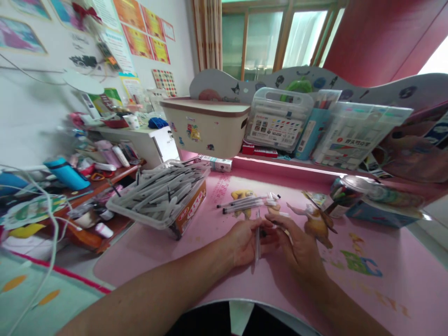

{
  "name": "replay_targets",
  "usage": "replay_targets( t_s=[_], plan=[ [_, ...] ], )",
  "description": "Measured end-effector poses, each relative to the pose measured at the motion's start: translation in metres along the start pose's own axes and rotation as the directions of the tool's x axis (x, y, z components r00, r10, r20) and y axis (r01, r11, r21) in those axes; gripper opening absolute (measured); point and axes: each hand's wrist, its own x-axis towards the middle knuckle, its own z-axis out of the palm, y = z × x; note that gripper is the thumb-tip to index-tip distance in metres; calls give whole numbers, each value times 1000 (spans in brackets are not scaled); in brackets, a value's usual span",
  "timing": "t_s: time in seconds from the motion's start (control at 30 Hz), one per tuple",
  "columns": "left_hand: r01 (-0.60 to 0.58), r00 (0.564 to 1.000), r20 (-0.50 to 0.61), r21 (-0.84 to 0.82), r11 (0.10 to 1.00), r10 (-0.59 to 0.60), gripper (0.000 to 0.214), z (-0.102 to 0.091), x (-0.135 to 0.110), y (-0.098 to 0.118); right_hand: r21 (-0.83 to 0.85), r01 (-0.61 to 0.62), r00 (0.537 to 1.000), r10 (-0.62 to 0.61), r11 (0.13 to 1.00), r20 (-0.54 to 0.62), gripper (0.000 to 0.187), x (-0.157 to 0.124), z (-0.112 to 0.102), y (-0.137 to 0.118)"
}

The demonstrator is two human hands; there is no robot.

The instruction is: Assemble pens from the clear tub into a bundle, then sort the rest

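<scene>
My left hand (245, 242) is closed around a clear pen (258, 245) held upright over the pink desk mat (175, 256). Touching the same pen from the right, my right hand (301, 247) pinches near its upper end with bent fingers. Just beyond my hands lie a few finished pens (248, 203) in a loose row on the mat. To the left stands a clear plastic box of pens (161, 196), filled with several grey-white pens.
A cream storage bin (206, 126) stands at the back, with marker sets in clear cases (276, 119) to its right. A round tin (345, 191) and blue box sit at right. A cluttered side shelf (87, 186) with a blue bottle and cables is at left.
</scene>
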Motion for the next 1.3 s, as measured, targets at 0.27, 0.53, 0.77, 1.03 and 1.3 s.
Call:
replay_targets(
  t_s=[0.27,0.53,0.77,1.03,1.3],
  plan=[
    [-26,1000,14,69,997,25,14,1,-3,6,-40,6,998,-4,999,60,56,-5,3,-4],
    [-423,904,295,713,559,309,11,33,-75,21,-43,-122,991,124,992,41,32,3,-7,25],
    [-504,563,441,853,-133,699,12,32,-184,50,-101,-110,992,115,989,50,30,1,-7,35],
    [-323,387,294,931,-170,874,8,1,-184,171,-103,-147,976,161,984,146,28,0,-6,33],
    [-74,397,366,927,-368,842,11,-18,-151,188,-113,-168,964,187,979,190,30,-2,-7,41]
  ],
)
